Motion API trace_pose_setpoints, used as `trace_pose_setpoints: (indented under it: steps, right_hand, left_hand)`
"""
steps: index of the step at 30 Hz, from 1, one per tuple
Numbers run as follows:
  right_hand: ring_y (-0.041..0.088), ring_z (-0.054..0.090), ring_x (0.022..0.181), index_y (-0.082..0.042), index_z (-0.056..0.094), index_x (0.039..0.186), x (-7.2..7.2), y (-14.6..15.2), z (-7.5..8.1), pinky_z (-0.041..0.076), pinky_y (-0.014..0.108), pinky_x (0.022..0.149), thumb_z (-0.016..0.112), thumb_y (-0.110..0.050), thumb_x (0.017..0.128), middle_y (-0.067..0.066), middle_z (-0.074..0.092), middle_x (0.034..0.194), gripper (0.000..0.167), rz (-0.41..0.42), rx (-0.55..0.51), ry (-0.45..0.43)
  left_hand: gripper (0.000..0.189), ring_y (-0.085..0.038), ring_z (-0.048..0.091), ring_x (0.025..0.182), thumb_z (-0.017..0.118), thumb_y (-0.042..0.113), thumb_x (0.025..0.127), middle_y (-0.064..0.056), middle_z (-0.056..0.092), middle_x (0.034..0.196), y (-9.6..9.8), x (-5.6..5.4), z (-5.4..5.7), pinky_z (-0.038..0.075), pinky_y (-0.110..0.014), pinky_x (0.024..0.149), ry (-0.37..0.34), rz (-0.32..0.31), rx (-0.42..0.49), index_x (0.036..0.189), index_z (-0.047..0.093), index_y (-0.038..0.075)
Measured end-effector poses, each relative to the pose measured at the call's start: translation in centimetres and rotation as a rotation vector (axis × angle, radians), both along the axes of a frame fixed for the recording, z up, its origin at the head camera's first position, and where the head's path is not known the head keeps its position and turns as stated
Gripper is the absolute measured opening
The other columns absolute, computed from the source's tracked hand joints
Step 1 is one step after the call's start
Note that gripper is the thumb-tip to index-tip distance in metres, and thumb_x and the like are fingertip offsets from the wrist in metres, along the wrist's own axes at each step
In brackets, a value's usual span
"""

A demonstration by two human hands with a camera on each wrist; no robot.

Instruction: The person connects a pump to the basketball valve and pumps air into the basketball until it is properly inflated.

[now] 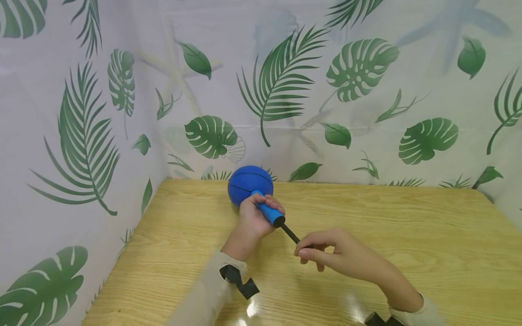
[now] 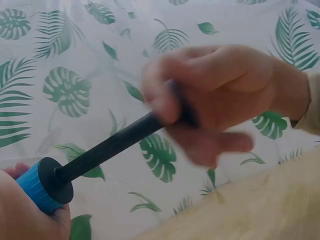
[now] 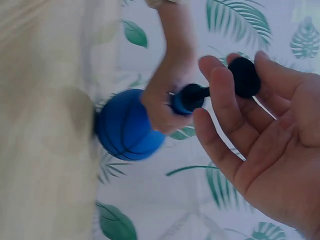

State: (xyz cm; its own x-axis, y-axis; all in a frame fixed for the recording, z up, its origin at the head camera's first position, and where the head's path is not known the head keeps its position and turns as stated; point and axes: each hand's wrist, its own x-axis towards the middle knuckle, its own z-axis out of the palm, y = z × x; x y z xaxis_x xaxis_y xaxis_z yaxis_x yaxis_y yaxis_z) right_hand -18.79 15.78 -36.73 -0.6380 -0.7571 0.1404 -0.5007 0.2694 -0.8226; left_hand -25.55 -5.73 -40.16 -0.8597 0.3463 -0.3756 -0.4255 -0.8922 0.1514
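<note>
A blue ball (image 1: 249, 180) with black seam lines sits on the wooden table near the back wall. Close in front of it, my left hand (image 1: 253, 221) grips the blue barrel of a hand pump (image 1: 271, 214), its far end pointing toward the ball and hidden against it. The pump's black rod (image 2: 112, 150) sticks out of the barrel toward my right. At the rod's end, my right hand (image 1: 332, 252) pinches the round black handle (image 3: 244, 77) between thumb and fingers, with the other fingers loosely bent.
Behind and to the left, a white wall covering (image 1: 293, 149) printed with green leaves borders the wooden table (image 1: 408, 217). A black strap (image 1: 240, 280) hangs at my left sleeve, and another black wrist mount (image 1: 381, 319) shows at the right cuff.
</note>
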Motion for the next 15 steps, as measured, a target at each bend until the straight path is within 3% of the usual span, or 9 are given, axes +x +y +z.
trace_pose_setpoints:
  steps: [3, 7, 11, 15]
  right_hand:
    - [0.010, 0.064, 0.067, -0.017, 0.073, 0.104, 0.5, 0.8, 1.3, 0.057, 0.029, 0.059, 0.059, -0.013, 0.102, 0.001, 0.071, 0.087, 0.015, 0.031, -0.007, 0.018]
    - [0.010, 0.064, 0.070, -0.016, 0.073, 0.104, 0.8, 1.3, 2.0, 0.057, 0.027, 0.058, 0.062, -0.009, 0.100, 0.002, 0.071, 0.086, 0.014, 0.077, -0.046, 0.080]
    - [0.007, 0.064, 0.071, -0.013, 0.073, 0.103, 0.6, 1.3, 1.8, 0.057, 0.027, 0.060, 0.063, -0.007, 0.098, 0.003, 0.072, 0.084, 0.012, 0.102, -0.074, 0.112]
    - [0.008, 0.064, 0.069, -0.014, 0.073, 0.101, 0.2, 1.1, 1.0, 0.056, 0.026, 0.059, 0.063, -0.010, 0.098, 0.002, 0.072, 0.081, 0.011, 0.067, -0.061, 0.117]
  left_hand:
    - [0.019, -0.009, 0.046, 0.055, 0.034, 0.008, 0.091, 0.003, 0.047, 0.063, -0.6, -0.4, 0.2, 0.042, -0.022, 0.058, -0.031, 0.042, 0.040, 0.075, 0.044, 0.012]
    - [0.013, -0.009, 0.046, 0.054, 0.038, 0.006, 0.087, 0.002, 0.047, 0.064, -0.7, -0.5, 0.1, 0.043, -0.022, 0.058, -0.044, 0.041, 0.077, 0.077, 0.045, 0.011]
    - [0.013, -0.009, 0.047, 0.053, 0.037, 0.008, 0.086, 0.004, 0.048, 0.061, 0.0, -0.1, -0.1, 0.043, -0.022, 0.059, -0.018, 0.042, 0.076, 0.076, 0.045, 0.012]
    - [0.015, -0.008, 0.046, 0.051, 0.036, 0.008, 0.087, 0.004, 0.049, 0.059, 1.2, 0.7, -0.3, 0.044, -0.022, 0.059, 0.003, 0.058, 0.088, 0.076, 0.044, 0.014]
